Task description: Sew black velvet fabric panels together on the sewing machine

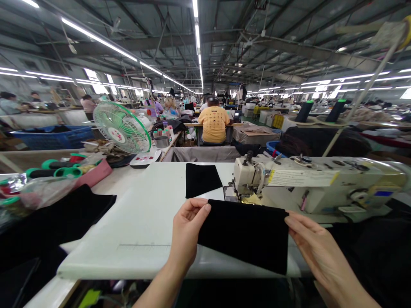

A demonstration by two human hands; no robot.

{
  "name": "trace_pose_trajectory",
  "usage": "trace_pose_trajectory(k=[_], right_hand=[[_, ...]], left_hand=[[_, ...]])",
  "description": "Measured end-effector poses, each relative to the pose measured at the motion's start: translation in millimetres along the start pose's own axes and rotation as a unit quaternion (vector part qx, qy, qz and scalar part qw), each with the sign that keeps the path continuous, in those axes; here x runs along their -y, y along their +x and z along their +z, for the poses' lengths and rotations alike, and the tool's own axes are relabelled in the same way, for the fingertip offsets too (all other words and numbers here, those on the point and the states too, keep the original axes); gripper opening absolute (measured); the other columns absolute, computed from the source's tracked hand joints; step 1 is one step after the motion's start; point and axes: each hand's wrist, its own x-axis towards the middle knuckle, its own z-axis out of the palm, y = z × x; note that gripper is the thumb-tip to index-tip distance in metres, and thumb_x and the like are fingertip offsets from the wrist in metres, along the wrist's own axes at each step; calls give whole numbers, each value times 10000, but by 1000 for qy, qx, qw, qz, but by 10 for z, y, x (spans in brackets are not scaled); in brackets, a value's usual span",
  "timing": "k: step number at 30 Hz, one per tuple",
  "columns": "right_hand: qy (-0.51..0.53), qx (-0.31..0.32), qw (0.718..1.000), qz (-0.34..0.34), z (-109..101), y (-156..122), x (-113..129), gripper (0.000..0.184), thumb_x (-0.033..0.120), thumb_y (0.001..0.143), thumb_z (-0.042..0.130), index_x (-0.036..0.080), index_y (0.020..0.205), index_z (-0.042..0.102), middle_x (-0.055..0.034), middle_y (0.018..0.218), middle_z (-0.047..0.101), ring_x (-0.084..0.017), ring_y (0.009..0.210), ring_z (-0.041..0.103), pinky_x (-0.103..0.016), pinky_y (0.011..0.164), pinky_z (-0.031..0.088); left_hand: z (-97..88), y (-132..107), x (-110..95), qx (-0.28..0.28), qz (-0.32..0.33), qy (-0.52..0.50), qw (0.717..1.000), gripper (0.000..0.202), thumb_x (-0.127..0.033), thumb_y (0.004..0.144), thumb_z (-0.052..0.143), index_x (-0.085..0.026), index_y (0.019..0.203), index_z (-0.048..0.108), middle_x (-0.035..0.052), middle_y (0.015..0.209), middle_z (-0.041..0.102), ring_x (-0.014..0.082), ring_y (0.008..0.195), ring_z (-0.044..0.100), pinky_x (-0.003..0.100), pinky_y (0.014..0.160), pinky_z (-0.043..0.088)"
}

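Observation:
My left hand grips the left edge of a black fabric piece, thumb on top. My right hand holds its right edge, fingers against the cloth. The fabric is held flat just above the white table, directly in front of the needle area of a cream sewing machine. A second black fabric piece lies flat on the table behind my left hand, left of the machine head.
A pile of black fabric lies at the table's left. A green fan and thread cones stand at back left. A person in a yellow shirt sits ahead, facing away. More workers and tables fill the hall.

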Motion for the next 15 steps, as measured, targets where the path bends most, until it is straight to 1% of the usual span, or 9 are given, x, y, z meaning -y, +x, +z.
trace_pose_trajectory(k=[3,5,8,11,15], right_hand=[[-13,8,1000,-8,-15,13,-2,404,370,487,958,203,821,805,-48,935,784,-166,916,704,-154,810,552],[-27,5,999,-19,-12,10,11,390,381,483,955,208,797,802,-45,943,780,-180,929,694,-195,834,549],[-72,-11,995,-71,18,-23,54,351,393,485,944,211,744,794,-48,959,773,-209,925,684,-279,866,535],[-111,0,987,-116,67,-58,109,308,403,513,924,209,707,783,-54,922,764,-222,868,671,-333,828,523],[-84,29,990,-107,107,-49,139,305,406,548,915,208,735,777,-33,830,740,-188,792,628,-319,781,489]], left_hand=[[8,9,3,-7,9,4,1000,235,-355,686,838,-184,777,706,1,823,684,123,806,608,218,781,472],[15,25,3,-12,9,4,1000,234,-348,668,843,-180,749,701,5,828,685,127,806,607,224,779,473],[26,49,-3,-19,1,-1,1000,258,-355,625,860,-177,713,694,8,838,693,127,810,606,218,774,472],[34,74,-14,-44,-5,-5,999,293,-351,570,889,-186,718,699,-8,814,691,118,817,607,188,762,471],[50,112,-42,-59,-2,-28,998,330,-302,506,919,-201,716,686,-27,810,698,103,811,617,151,749,491]])
